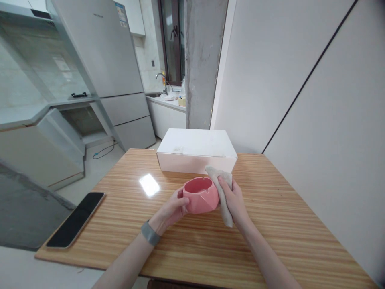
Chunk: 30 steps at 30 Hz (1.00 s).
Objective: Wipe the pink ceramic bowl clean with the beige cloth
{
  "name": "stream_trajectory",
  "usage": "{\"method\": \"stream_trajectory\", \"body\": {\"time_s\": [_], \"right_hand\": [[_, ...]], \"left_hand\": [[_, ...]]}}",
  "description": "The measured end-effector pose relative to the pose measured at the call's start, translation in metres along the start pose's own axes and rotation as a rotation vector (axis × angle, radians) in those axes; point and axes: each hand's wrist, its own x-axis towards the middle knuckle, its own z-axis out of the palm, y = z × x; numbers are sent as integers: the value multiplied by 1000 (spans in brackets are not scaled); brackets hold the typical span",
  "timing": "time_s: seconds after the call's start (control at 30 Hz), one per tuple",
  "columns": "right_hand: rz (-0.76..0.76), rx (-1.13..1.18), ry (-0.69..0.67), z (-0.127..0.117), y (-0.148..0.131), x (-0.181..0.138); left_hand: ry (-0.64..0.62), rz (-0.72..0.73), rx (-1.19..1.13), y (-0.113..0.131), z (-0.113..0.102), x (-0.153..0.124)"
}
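Note:
A pink, faceted ashtray (pixel 202 202) with notches in its rim is held up over the wooden table, its opening facing up. My left hand (pixel 174 206) grips it by its left side, thumb on the front wall and fingers behind. In my right hand (pixel 233 198) is a pale grey cloth (pixel 221 174), pressed against the ashtray's right side. One end of the cloth hangs down below that hand. The far fingers of both hands are partly hidden.
Behind the ashtray, a white box (pixel 197 144) stands on the wooden table (pixel 285 224). A black-screened phone (pixel 76 220) lies near the table's left edge. A white wall (pixel 315 120) runs along the right side; a fridge (pixel 99 52) stands farther back on the left.

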Motion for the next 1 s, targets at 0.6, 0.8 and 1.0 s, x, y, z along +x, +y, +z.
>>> {"method": "stream_trajectory", "body": {"time_s": [0.6, 0.8, 1.0], "right_hand": [[-36, -88, -58, 1, 11, -3], [-78, -96, -56, 4, 9, -6], [-179, -141, -65, 4, 11, -7]], "left_hand": [[143, 71, -26, -1, 2, 1], [171, 94, -29, 3, 7, 2], [191, 93, -30, 4, 11, 2]]}}
